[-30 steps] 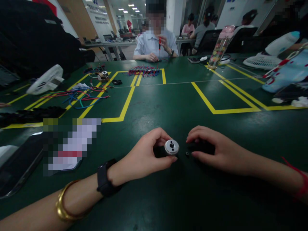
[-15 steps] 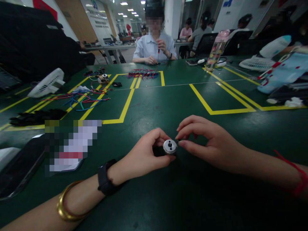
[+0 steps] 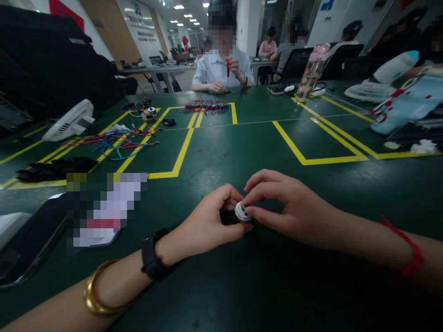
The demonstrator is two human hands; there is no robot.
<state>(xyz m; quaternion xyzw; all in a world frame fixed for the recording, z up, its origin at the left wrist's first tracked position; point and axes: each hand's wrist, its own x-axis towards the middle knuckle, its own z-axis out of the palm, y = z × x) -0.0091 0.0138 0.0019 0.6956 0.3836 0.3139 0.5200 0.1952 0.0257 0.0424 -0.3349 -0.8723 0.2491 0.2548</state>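
Between the thumb and fingers of my left hand [image 3: 214,219] sits a small round silver part [image 3: 239,211], which looks like a little motor, its flat face turned up towards me. The face has dark spots on it, now partly covered by fingertips. My right hand [image 3: 287,203] pinches thumb and index finger together right at that face. Something small and dark shows at those fingertips, too tiny to name. Both hands are low over the green table [image 3: 221,286].
To my left lie a phone [image 3: 104,216], a dark tray-like object [image 3: 31,240], black parts [image 3: 55,169] and coloured wires [image 3: 121,143]. Across the table a co-worker [image 3: 221,69] holds a red screwdriver [image 3: 228,69]. A bottle [image 3: 311,74] and a blue bag [image 3: 408,101] stand at the right.
My right hand has moved left, from beside the silver part onto its face, bringing the small dark piece at its fingertips. My left hand has kept its grip in nearly the same place.
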